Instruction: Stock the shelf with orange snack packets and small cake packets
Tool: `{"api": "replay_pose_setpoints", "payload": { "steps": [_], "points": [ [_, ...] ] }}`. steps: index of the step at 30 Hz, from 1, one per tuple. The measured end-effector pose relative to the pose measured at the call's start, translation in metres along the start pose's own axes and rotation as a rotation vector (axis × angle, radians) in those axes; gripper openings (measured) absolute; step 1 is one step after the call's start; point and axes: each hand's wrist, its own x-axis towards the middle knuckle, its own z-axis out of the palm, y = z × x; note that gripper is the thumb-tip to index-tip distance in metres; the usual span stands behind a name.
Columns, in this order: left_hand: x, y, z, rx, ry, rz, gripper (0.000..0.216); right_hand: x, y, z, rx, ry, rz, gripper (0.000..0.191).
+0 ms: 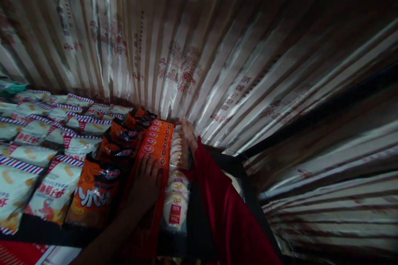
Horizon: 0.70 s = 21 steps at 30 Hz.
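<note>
My left hand [146,184] lies palm down with its fingers stretched out over a long orange box [160,143] printed with a row of oval logos. My right hand [188,133], below a dark red sleeve [214,198], reaches to the far end of a row of clear-wrapped round pale crackers [176,205]. Its fingers point toward the back and seem to touch the last packs; the fingertips are dim. The cracker row runs alongside the orange box's right side. Left of the box stands a row of orange-and-black snack bags [95,192].
Several rows of white snack bags [52,186] with striped edges fill the left of the black shelf [199,232]. Behind rises a wall of striped, printed plastic sheeting [174,29]. A dark bar [280,132] slants along the right. A pale wrapped item [234,183] shows beyond the sleeve.
</note>
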Motion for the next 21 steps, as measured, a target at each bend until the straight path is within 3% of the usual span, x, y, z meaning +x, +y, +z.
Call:
{"api": "replay_pose_setpoints", "payload": {
  "steps": [5,10,16,21],
  "points": [
    [-0.001,-0.001,0.003,-0.027,0.046,0.006,0.045,-0.005,-0.017,-0.023,0.074,-0.04,-0.012,0.077],
    [-0.002,-0.001,-0.001,-0.043,0.117,0.011,0.044,-0.034,-0.03,-0.045,0.157,-0.037,-0.035,0.072],
    [-0.001,0.001,-0.004,0.018,0.164,0.006,0.048,-0.101,-0.032,-0.064,0.279,-0.096,-0.018,0.069],
    [0.0,0.004,-0.015,0.062,0.11,0.009,0.042,-0.171,-0.033,-0.085,0.249,-0.108,0.054,0.066]
  ]
}}
